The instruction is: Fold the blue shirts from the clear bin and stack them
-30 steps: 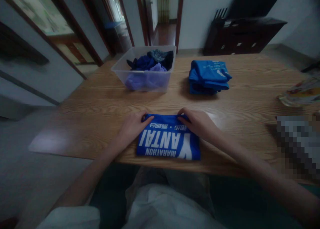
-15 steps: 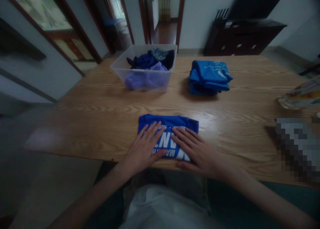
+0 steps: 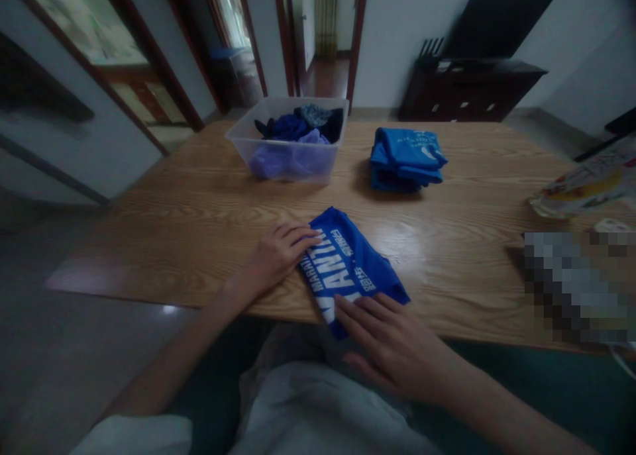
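A folded blue shirt (image 3: 360, 259) with large white lettering lies turned at a slant near the table's front edge, one corner reaching over it. My left hand (image 3: 285, 246) is at the shirt's upper left end, its fingers bent and closed on the edge; the thumb's grip is partly hidden. Flat over the lower right part of the shirt rests my right hand (image 3: 390, 332), open, fingers stretched out and the thumb apart.
Toward the back of the wooden table (image 3: 183, 243) stands a clear plastic bin (image 3: 293, 163) of dark and purple clothes. Right of it sits a stack of folded blue clothes (image 3: 407, 160). A patterned plastic package (image 3: 581, 187) and a blurred-out object (image 3: 576, 286) lie at the right.
The folded shirt has turned clockwise from square to slanted. My left hand has moved to its upper left end and closed on the edge; my right hand has slid toward the front. The view shifted slightly.
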Demonstrator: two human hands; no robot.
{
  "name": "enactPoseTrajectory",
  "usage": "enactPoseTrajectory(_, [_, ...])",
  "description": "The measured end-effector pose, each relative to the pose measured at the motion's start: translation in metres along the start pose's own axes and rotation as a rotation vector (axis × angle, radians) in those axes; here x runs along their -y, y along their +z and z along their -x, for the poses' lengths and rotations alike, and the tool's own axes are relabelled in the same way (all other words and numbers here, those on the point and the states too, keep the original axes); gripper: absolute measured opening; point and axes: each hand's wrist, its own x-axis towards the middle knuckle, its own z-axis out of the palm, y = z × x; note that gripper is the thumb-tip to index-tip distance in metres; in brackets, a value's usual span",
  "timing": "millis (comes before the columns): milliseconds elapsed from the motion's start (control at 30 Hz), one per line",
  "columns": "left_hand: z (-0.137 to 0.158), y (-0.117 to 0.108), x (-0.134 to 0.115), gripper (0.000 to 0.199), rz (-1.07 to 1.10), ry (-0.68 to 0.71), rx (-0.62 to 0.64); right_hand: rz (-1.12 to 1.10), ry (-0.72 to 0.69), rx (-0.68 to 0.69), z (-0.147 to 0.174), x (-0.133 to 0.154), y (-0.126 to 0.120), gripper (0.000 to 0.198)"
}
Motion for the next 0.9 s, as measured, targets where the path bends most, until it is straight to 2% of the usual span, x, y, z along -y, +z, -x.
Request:
enactPoseTrajectory(67, [0.003, 0.002, -0.020, 0.039, 0.046, -0.149, 0.042, -0.159, -0.025, 0.020, -0.006, -0.016, -0.010, 0.039])
enactPoseTrajectory(167, [0.009, 0.013, -0.046, 0.078, 0.071, -0.284, 0.142, -0.181, 0.046, -0.113, -0.019, -0.059, -0.016, 0.035])
enactPoseTrajectory(233, [0.007, 0.022, -0.051, 0.102, 0.131, -0.254, 0.206, -0.148, 0.063, -0.136, -0.028, -0.087, -0.013, 0.036])
enactPoseTrajectory(300, [-0.001, 0.027, -0.047, 0.114, 0.239, -0.168, 0.264, -0.155, 0.038, -0.076, -0.034, -0.108, -0.008, 0.040])
enactPoseTrajectory(400, [-0.019, 0.024, -0.035, 0.119, 0.341, -0.050, 0.333, -0.166, 0.062, 0.037, -0.031, -0.122, -0.006, 0.069])
enactPoseTrajectory(467, [-0.025, 0.016, -0.034, 0.111, 0.303, -0.026, 0.332, -0.141, 0.129, 0.084, -0.018, -0.122, -0.009, 0.084])
enactPoseTrajectory(567, [-0.016, 0.005, -0.046, 0.091, 0.209, -0.031, 0.312, -0.086, 0.217, 0.117, 0.008, -0.110, -0.014, 0.088])
enactPoseTrajectory(600, [-0.010, 0.003, -0.052, 0.093, 0.198, -0.038, 0.319, -0.065, 0.239, 0.121, 0.016, -0.104, -0.014, 0.088])
enactPoseTrajectory(767, [0.013, 0.006, -0.067, 0.134, 0.231, -0.037, 0.377, 0.082, 0.304, 0.077, 0.032, -0.064, -0.002, 0.111])
enactPoseTrajectory(833, [0.011, 0.006, -0.064, 0.132, 0.258, -0.034, 0.403, 0.115, 0.276, 0.077, 0.030, -0.053, 0.002, 0.114])
enactPoseTrajectory(900, [0.004, 0.005, -0.059, 0.123, 0.270, -0.030, 0.421, 0.144, 0.251, 0.084, 0.028, -0.050, 0.004, 0.107])
